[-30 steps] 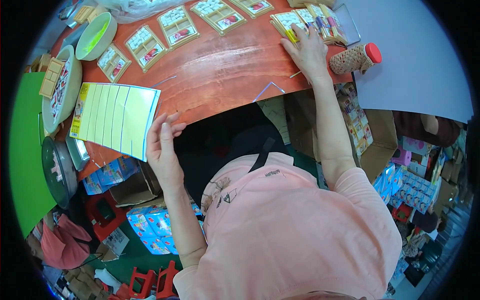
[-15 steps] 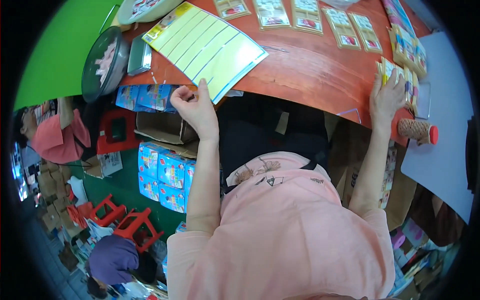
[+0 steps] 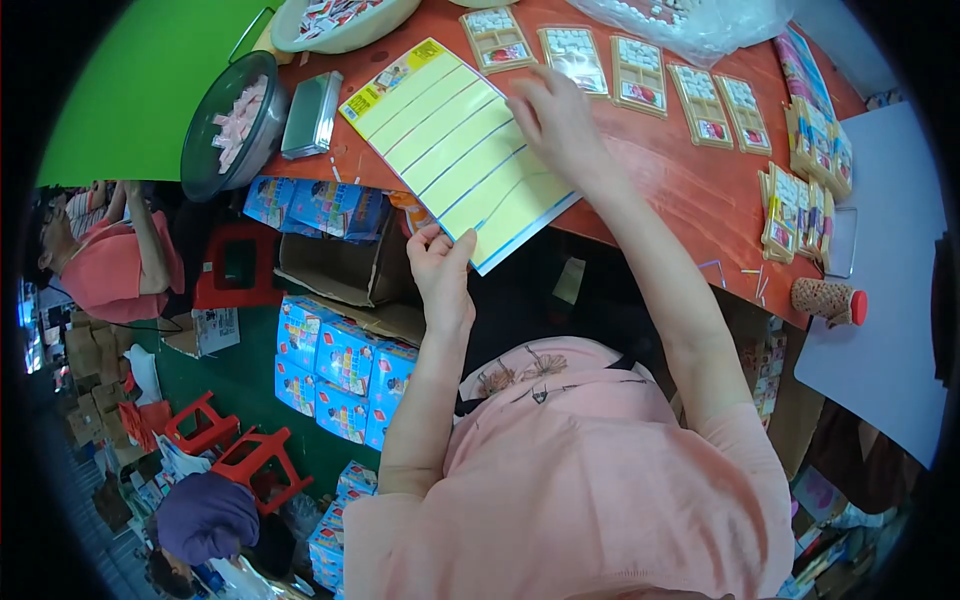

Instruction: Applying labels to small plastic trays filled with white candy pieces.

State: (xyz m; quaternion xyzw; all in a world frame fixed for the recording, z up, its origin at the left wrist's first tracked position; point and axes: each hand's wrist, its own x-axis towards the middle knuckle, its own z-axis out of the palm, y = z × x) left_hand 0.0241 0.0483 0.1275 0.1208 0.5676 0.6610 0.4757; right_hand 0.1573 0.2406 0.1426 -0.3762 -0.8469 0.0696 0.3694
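A yellow printed card sheet point(image 3: 450, 140) with ruled rows lies slanted on the red table, its near corner over the edge. My left hand point(image 3: 445, 270) grips that near edge, thumb on top and fingers curled beneath. My right hand point(image 3: 560, 125) is at the sheet's far right edge, its fingers bent toward the thumb; whatever is between them is hidden. Just beyond it are small divided trays point(image 3: 497, 45) with white pieces and red-printed cards. A clear tray with white pieces point(image 3: 575, 60) sits just right of the right hand's fingers.
Left of the sheet are a dark bowl of pink pieces point(image 3: 190, 150), a stack of clear-edged cases point(image 3: 312, 115) and a pale basin point(image 3: 345, 40). Tray stacks point(image 3: 790, 215) and a red-capped jar point(image 3: 828, 302) stand at right. Blue boxes point(image 3: 345, 360) are piled below the table's left side.
My right hand has left the tray stack at right and moved left to the sheet's far right edge. My left hand has closed on the sheet's near edge.
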